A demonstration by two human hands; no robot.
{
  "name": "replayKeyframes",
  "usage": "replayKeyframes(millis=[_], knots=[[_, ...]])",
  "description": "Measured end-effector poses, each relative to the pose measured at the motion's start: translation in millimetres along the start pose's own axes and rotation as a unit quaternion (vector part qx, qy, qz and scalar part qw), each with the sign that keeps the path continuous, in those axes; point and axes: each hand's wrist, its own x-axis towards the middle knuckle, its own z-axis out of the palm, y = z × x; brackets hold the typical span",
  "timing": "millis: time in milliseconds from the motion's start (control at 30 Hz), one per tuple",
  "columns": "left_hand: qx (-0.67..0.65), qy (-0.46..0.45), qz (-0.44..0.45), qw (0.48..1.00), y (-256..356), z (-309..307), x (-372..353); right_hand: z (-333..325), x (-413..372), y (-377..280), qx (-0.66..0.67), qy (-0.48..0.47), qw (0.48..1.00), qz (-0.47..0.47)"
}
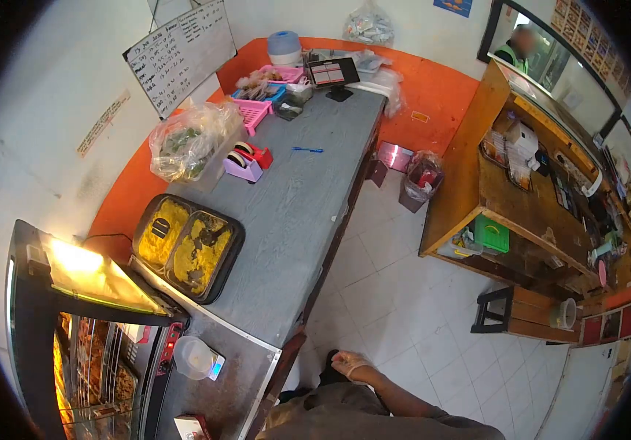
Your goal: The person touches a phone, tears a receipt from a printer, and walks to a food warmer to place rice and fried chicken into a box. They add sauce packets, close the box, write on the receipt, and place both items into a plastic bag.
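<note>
My right hand (pixel 353 366), which seems to be in a thin clear glove, is in front of my body at the bottom of the head view, over the floor beside the counter. Its fingers are curled in and pressed together. Whatever may be between them is too small to make out. Of my left hand nothing shows. To the left of my body a clear plastic tub (pixel 193 357) stands on a small digital scale (pixel 216 367). Farther up the counter lies a black two-part pan (pixel 236 249) holding yellow food that looks like rice, with dark utensils in it.
A lit food display case (pixel 33 308) fills the lower left. On the grey counter (pixel 286 213) are tape dispensers (pixel 246 163), a blue pen (pixel 308 149), pink baskets (pixel 254 116) and a tablet (pixel 334 72). Rightward stand a wooden counter (pixel 469 213), a bin (pixel 419 187) and a wooden bench (pixel 528 315).
</note>
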Motion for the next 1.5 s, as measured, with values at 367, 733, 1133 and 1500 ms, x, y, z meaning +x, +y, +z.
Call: replayKeyframes(millis=[367, 733, 1133, 1500], knots=[[-0.168, -0.058, 0.014, 0.984, 7, -10, -3, -7, 11, -8, 0.002, -0.013, 1.000, 0.014], [-0.303, -0.040, 0.025, 0.952, -45, -35, 27, 14, 20, -37, -0.119, -0.038, 0.991, -0.055], [-0.091, 0.125, -0.093, 0.984, -54, -17, 55, 63, 35, -45, -0.142, -0.081, 0.983, -0.085], [0.220, 0.245, -0.234, 0.915, -17, -5, 48, 45, 22, -75, -0.214, -0.119, 0.965, -0.093]])
